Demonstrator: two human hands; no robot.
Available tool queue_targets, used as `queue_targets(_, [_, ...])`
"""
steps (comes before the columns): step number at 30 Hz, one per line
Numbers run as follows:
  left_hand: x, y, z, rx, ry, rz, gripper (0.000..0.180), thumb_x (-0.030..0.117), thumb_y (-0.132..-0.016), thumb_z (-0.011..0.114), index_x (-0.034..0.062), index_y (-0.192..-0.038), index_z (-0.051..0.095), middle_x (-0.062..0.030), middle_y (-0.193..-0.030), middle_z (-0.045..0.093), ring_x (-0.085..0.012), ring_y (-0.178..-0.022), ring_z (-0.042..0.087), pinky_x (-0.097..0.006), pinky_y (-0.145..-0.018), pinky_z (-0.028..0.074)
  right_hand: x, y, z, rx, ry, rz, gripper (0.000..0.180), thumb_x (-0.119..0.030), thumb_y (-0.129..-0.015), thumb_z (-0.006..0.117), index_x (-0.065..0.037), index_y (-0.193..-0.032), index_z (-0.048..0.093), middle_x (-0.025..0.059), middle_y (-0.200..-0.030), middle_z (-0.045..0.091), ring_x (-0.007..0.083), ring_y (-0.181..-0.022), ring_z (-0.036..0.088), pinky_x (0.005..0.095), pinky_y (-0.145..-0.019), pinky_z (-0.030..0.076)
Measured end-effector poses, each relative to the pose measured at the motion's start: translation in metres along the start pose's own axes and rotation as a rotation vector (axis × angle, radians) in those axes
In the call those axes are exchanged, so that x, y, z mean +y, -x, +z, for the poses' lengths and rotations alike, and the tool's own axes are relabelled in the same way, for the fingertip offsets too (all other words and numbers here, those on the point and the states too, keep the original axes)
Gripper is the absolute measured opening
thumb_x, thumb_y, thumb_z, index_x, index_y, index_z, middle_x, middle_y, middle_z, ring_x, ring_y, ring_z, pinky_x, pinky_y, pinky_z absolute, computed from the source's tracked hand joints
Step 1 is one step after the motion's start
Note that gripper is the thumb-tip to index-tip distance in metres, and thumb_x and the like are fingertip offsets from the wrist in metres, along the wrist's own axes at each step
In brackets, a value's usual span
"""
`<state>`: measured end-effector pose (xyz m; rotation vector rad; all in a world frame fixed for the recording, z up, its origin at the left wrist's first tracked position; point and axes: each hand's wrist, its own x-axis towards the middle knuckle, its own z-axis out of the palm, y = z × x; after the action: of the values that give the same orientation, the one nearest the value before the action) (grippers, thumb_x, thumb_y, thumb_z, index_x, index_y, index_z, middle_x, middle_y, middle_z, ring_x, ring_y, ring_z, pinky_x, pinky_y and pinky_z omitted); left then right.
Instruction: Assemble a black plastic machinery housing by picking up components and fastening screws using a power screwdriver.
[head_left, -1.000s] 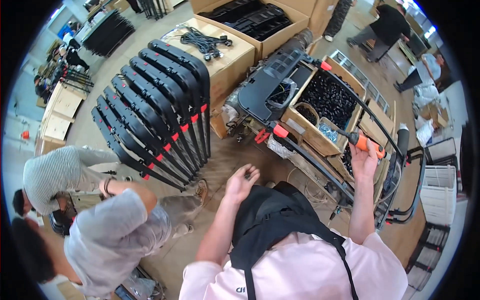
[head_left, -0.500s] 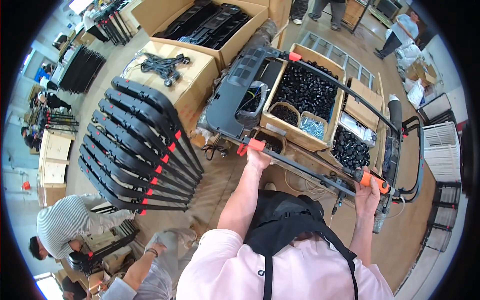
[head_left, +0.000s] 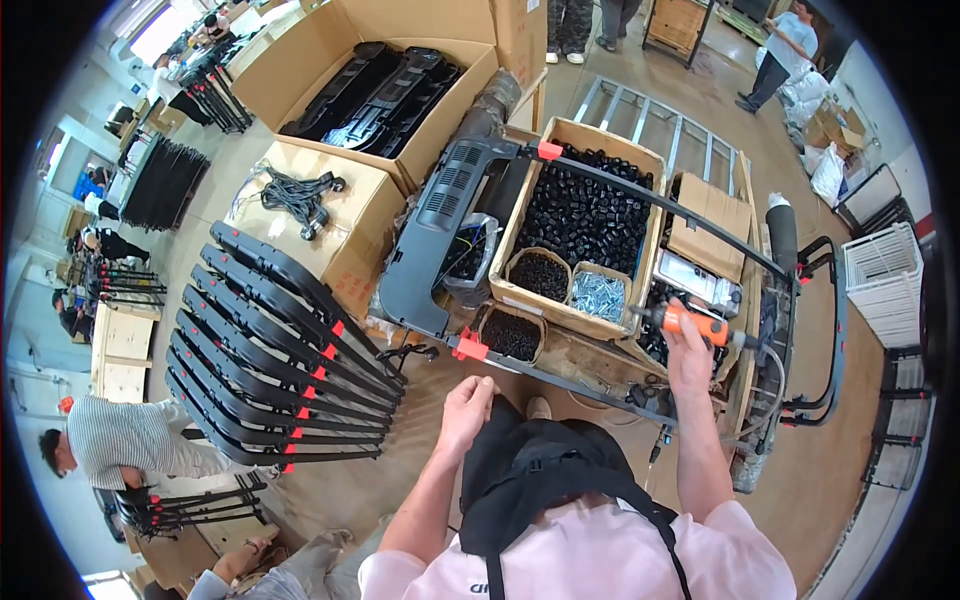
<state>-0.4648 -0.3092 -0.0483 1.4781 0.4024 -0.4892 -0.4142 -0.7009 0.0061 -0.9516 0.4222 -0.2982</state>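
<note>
Since half a second ago, both hands have let go of the long black bar: the left hand (head_left: 466, 408) has dropped off its red clip, and the right hand (head_left: 690, 352) has shifted onto an orange power tool (head_left: 695, 325).

Now the right forearm rises straight from the lower edge toward 12 o'clock, wrist bent slightly, and its fingers (head_left: 678, 338) are wrapped closed around the tool's smooth orange plastic body, which lies crosswise over the right part of the cart surface (head_left: 590, 352). A grey hose (head_left: 775, 375) curves down from the tool's end at 3 o'clock.

The left forearm angles up toward 1 o'clock; its hand hangs loosely curled, gripping nothing, just below the red clip (head_left: 470, 347) on the long black bar (head_left: 580, 380), a thin matt metal rod running toward 4 o'clock.

At 11 o'clock of the tool sits a cardboard box (head_left: 592, 135) heaped with small glossy black parts, with round tubs of black pieces and silvery screws (head_left: 598, 296) at its near edge. At 9 o'clock of that box lies a ribbed dark grey plastic panel (head_left: 440, 225). Further out at 9 o'clock, a fanned rack of flat black frames (head_left: 270, 340) with red tabs stands on the floor.
</note>
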Motion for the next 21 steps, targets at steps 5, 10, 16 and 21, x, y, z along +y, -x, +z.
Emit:
queue_targets(5, [0.112,-0.060,0.036,0.005,-0.456,0.398,0.025,0.024,-0.103,0.060,0.0017,-0.106,0.071,-0.0152,-0.090,0.070,-0.0287,-0.084,0.071,-0.039,-0.077,0.054,0.042,-0.076,0.039,0.017,0.010,-0.008,0.053,-0.009,-0.096,0.074,-0.010,-0.143,0.050,0.0171,-0.134,0.064,0.0257,-0.126,0.061,0.0457,-0.110,0.049])
queue_targets(10, [0.122,-0.215,0.084,-0.030,-0.854,0.507,0.024,0.023,-0.102,0.059,0.0026,-0.110,0.069,-0.0211,-0.111,0.068,-0.0397,-0.106,0.068,-0.046,-0.091,0.054,0.060,-0.121,0.064,0.104,0.053,-0.009,0.053,-0.008,-0.095,0.076,-0.011,-0.142,0.051,0.0181,-0.134,0.065,0.0258,-0.125,0.062,0.0440,-0.108,0.051])
queue_targets(16, [0.097,-0.349,0.124,0.021,-1.488,0.323,0.036,0.018,-0.100,0.057,-0.0013,-0.130,0.055,-0.0297,-0.136,0.053,-0.0454,-0.114,0.066,-0.048,-0.092,0.059,0.093,-0.165,0.080,0.170,0.175,0.032,0.055,-0.007,-0.093,0.077,-0.008,-0.142,0.052,0.0169,-0.132,0.067,0.0253,-0.122,0.064,0.0430,-0.106,0.054])
queue_targets(21, [0.093,-0.386,0.159,-0.016,-1.621,0.063,0.046,0.023,-0.102,0.052,-0.0060,-0.138,0.051,-0.0336,-0.139,0.049,-0.0449,-0.116,0.066,-0.045,-0.090,0.060,0.110,-0.212,0.072,0.204,0.254,0.024,0.056,-0.007,-0.091,0.079,-0.005,-0.140,0.053,0.0171,-0.128,0.067,0.0259,-0.120,0.065,0.0417,-0.105,0.055])
